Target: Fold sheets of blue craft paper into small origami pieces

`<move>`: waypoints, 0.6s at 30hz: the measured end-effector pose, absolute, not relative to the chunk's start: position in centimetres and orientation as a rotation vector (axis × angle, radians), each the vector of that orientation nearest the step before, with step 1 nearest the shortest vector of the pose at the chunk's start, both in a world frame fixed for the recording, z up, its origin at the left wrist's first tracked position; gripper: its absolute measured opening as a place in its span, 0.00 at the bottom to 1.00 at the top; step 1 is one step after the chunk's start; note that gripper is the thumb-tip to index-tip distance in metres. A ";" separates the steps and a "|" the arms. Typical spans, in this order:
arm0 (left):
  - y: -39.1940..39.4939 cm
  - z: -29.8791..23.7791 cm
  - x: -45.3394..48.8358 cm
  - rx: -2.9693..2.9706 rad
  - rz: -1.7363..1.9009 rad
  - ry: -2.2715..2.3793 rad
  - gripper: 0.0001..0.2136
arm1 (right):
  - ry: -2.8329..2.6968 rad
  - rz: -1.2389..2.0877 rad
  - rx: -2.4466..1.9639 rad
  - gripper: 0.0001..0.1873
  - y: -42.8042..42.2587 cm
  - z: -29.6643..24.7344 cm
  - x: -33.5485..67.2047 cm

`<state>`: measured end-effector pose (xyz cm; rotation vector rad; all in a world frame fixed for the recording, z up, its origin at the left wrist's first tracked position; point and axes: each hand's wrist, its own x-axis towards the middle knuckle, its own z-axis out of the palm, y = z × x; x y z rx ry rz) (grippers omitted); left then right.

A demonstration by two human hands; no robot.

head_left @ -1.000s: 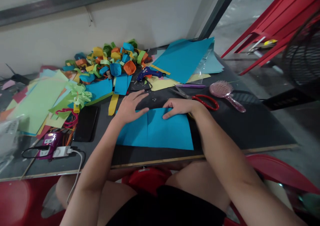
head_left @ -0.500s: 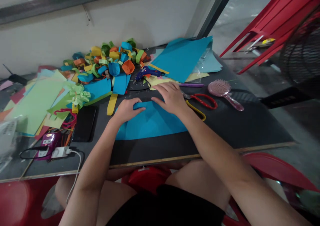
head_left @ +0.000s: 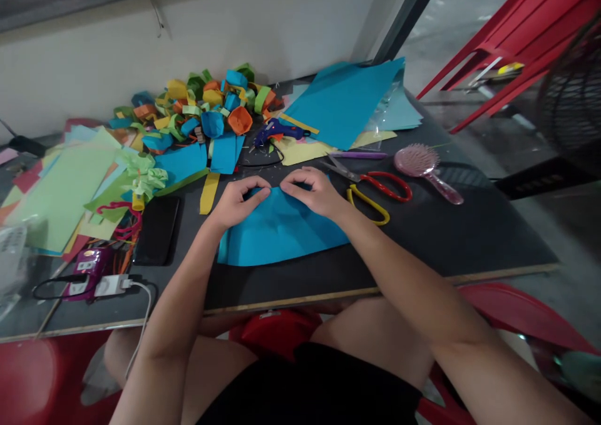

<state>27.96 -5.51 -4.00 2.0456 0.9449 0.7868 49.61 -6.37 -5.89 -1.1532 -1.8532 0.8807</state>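
Note:
A sheet of blue paper (head_left: 286, 231) lies in front of me on the dark table, its far edge lifted a little between my hands. My left hand (head_left: 241, 201) pinches that far edge between thumb and fingers. Close beside it, my right hand (head_left: 312, 191) pinches the same edge, the two thumbs nearly meeting. The paper's near edge rests on the tabletop, and its left side curls slightly. To the right of my right hand lie scissors (head_left: 385, 186) with one red and one yellow handle loop.
Folded paper cups (head_left: 213, 124) in several colours are heaped at the back, beside a blue glue gun (head_left: 282, 131). A hairbrush (head_left: 417, 160) lies right, a phone (head_left: 157, 231) left. Coloured sheets (head_left: 66, 187) spread far left; a fan (head_left: 570, 106) stands right.
My right hand has come down and left from above the paper and now grips its far edge. The edge is raised and pinched by both hands.

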 end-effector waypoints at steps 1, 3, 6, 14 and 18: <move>-5.5 -4.0 28.0 2.038 0.790 0.949 0.14 | -1.843 0.893 -1.130 0.17 -6.4 -5.7 49.7; -5.5 -4.0 28.1 2.042 0.793 0.974 0.14 | -1.840 0.886 -1.103 0.17 -6.5 -5.6 49.7; -5.5 -4.2 28.4 2.087 0.827 1.026 0.14 | -1.872 0.816 -1.130 0.16 -6.6 -5.6 49.7; -5.6 -4.6 28.8 2.360 0.918 1.143 0.11 | -1.957 0.621 -1.176 0.14 -7.0 -5.8 49.2; -5.6 -4.8 28.9 2.350 0.912 1.188 0.10 | -1.959 0.596 -1.186 0.14 -7.1 -5.7 49.0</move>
